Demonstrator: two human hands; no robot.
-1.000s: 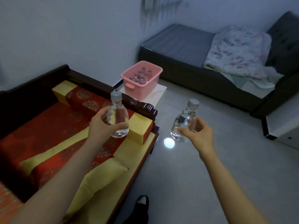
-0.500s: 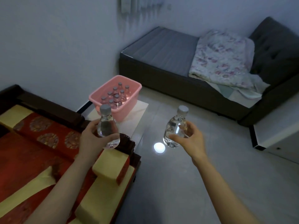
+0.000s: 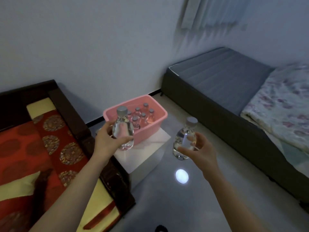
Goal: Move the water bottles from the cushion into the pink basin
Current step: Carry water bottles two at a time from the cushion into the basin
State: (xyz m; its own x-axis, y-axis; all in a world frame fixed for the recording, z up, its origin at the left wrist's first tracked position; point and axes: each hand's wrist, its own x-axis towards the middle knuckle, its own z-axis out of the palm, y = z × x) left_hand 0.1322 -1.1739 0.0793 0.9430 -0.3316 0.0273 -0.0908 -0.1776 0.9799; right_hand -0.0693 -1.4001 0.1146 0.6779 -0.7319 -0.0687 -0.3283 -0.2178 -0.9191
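The pink basin (image 3: 158, 126) stands on a low white table (image 3: 143, 156) near the wall, with several clear grey-capped bottles (image 3: 143, 115) upright inside. My left hand (image 3: 107, 141) grips a clear water bottle (image 3: 122, 129) upright, just in front of the basin's near left corner. My right hand (image 3: 199, 153) holds a second clear bottle (image 3: 184, 138) upright over the floor, to the right of the table. The red and yellow cushion (image 3: 21, 158) lies at the left on a dark wooden bench.
A dark grey bed (image 3: 222, 84) with a flowered blanket (image 3: 284, 104) runs along the right. The carved wooden bench arm (image 3: 83, 131) sits between cushion and white table. A bright light spot (image 3: 182, 176) reflects on the grey floor. A dark shoe tip (image 3: 161, 229) shows at the bottom.
The view has swung toward the basin, which now sits closer and more central. Both hands have carried their bottles forward; the left bottle now overlaps the basin's near edge.
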